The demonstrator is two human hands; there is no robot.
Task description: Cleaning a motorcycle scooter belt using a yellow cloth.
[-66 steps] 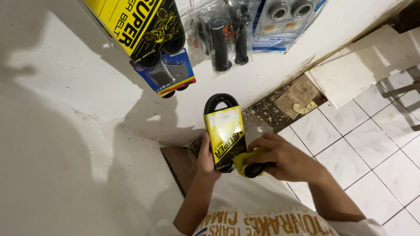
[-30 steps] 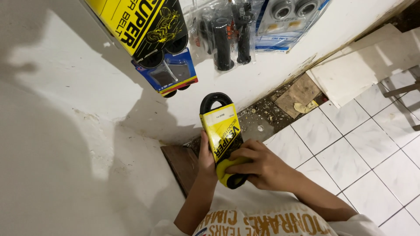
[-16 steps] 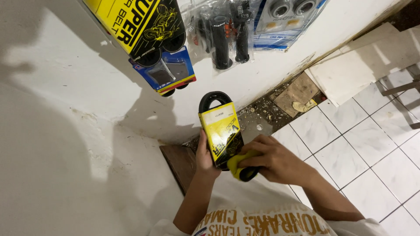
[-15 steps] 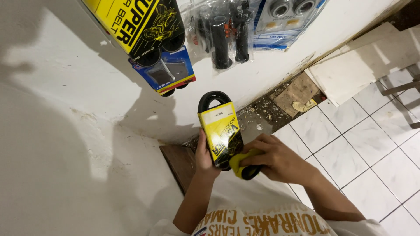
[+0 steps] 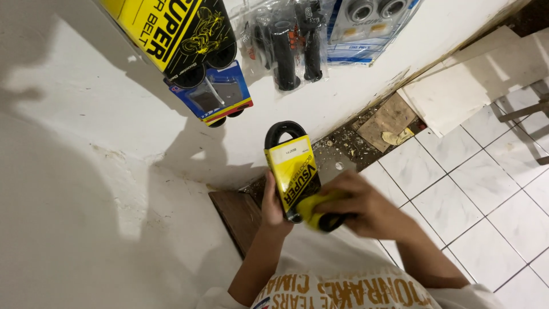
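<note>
The left hand [image 5: 273, 200] grips a belt [image 5: 291, 171] from behind, fingers wrapped around the edge of its yellow sleeve; the belt stands nearly upright, tilted a little to the left, its black loop showing above the sleeve; it is held in the air in front of the white wall [image 5: 86, 171], above the corner where the wall meets the floor. The right hand [image 5: 357, 206] is closed around the lower end of the belt, together with something yellow pressed against it; what that yellow thing is cannot be told, as the hand is blurred. The two hands sit close together, both clamped on the belt, the left on the back, the right at the bottom front.

On the wall above hang a large yellow and black box [image 5: 171, 34], a blue pack [image 5: 220, 100] just under it, a clear bag of black grips [image 5: 289, 46] to its right, and a pack of bearings [image 5: 369, 26] further right. Below the belt a dark wooden board [image 5: 237, 214] lies at the foot of the wall; rubble [image 5: 349, 140] and a piece of cardboard [image 5: 392, 117] lie along the wall's base; a pale slab [image 5: 474, 86] lies beside them; white tiles [image 5: 480, 206] cover the floor on the right.
</note>
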